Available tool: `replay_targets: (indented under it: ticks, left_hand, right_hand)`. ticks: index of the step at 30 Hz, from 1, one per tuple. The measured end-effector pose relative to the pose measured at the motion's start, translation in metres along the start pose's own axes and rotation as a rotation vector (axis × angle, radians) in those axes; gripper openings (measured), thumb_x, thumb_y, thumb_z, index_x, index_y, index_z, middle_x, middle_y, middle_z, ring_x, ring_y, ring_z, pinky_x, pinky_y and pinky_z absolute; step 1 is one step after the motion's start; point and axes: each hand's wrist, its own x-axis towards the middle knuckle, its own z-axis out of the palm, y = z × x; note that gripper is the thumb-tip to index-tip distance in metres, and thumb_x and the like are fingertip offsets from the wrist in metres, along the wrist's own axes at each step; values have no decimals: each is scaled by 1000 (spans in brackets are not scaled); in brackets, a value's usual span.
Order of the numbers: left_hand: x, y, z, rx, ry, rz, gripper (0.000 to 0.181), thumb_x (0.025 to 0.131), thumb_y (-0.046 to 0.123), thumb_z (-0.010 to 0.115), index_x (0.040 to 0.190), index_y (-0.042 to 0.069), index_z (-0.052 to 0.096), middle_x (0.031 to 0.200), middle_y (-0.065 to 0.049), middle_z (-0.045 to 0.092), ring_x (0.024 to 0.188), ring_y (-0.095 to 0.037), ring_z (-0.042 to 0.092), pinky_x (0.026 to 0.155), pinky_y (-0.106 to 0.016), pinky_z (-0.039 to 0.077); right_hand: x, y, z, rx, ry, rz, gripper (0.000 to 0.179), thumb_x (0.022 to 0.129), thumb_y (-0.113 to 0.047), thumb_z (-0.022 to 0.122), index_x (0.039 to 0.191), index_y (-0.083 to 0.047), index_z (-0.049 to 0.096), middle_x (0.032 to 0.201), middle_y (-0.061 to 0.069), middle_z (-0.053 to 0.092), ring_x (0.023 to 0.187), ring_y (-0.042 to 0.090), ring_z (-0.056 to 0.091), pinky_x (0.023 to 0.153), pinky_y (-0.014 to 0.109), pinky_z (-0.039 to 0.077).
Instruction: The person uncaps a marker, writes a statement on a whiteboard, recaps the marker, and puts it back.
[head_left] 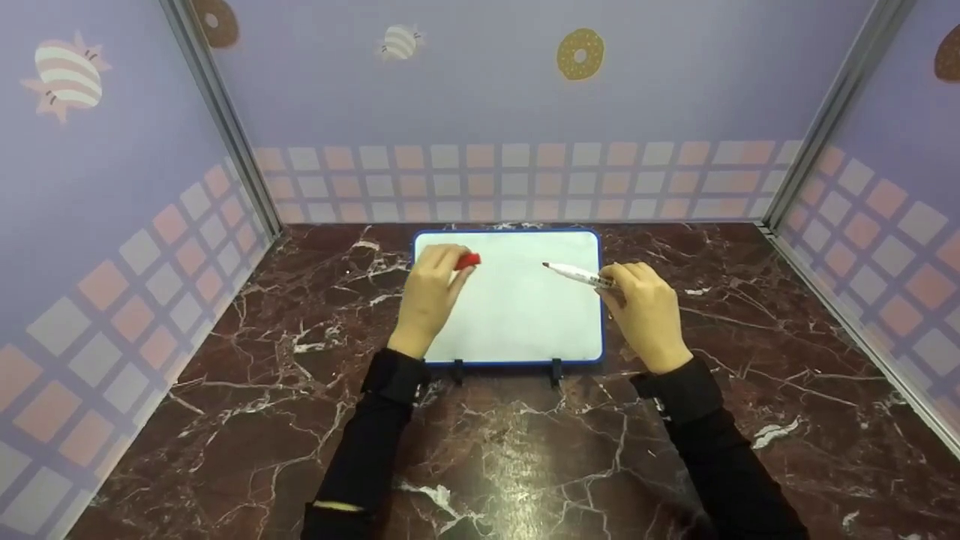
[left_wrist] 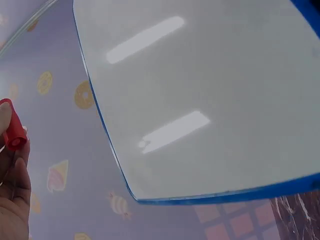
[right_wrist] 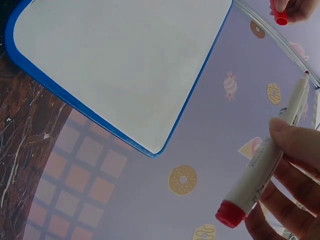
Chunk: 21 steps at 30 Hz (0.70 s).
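My left hand (head_left: 429, 298) pinches a red marker cap (head_left: 468, 260) over the upper left part of a whiteboard (head_left: 525, 315). In the left wrist view the same cap (left_wrist: 15, 127) sits between thumb and fingers, its end toward the camera. My right hand (head_left: 643, 311) holds a white marker (head_left: 574, 274) near the board's right edge, its uncapped dark red tip pointing left. The right wrist view shows the marker (right_wrist: 265, 162) gripped around its barrel, with a red end plug at the back. Cap and marker are apart.
The blue-framed board stands on two small black feet (head_left: 556, 373) on a dark red marbled table (head_left: 510, 450). Lilac panels (head_left: 487, 90) with printed sweets and checks enclose the back and both sides, joined by metal corner posts (head_left: 225, 120).
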Motion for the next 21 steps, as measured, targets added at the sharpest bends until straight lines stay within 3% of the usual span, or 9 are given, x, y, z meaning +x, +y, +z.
replay_targets:
  ticks: [7, 11, 14, 17, 21]
  left_hand:
    - [1, -28, -26, 16, 48, -242, 25, 93, 17, 68, 109, -3, 68, 106, -19, 71, 100, -35, 65, 94, -43, 55]
    - [-6, -49, -45, 121, 7, -422, 23, 93, 14, 69, 104, -6, 69, 103, -24, 71, 97, -42, 68, 88, -50, 57]
    - [-15, -63, -55, 232, -92, -562, 20, 90, 10, 71, 98, -8, 69, 100, -30, 70, 93, -49, 68, 81, -57, 57]
    - [-27, -75, -58, 325, -245, -694, 20, 87, 9, 74, 94, -9, 68, 100, -32, 69, 93, -52, 67, 78, -61, 57]
    - [-39, -88, -53, 406, -441, -803, 27, 83, 11, 77, 100, -7, 68, 110, -31, 68, 100, -50, 66, 81, -60, 57]
  right_hand:
    - [-1, 2, 1, -11, 19, -24, 16, 80, -4, 80, 92, 0, 70, 87, 16, 71, 78, 31, 66, 65, 45, 58]
    - [-1, 2, 1, -7, 21, -26, 16, 80, -4, 80, 92, 0, 70, 87, 16, 71, 78, 31, 66, 65, 46, 58]
    - [0, 2, 2, -3, 16, -25, 16, 80, -3, 80, 92, -1, 70, 88, 16, 72, 79, 31, 66, 67, 45, 58]
    - [-1, 1, 3, -1, 11, -23, 17, 79, -2, 80, 92, -1, 70, 88, 15, 72, 80, 31, 66, 68, 45, 58]
    - [-2, 1, 4, -2, 5, -25, 18, 79, -1, 81, 92, -2, 70, 88, 15, 72, 80, 31, 66, 68, 45, 58]
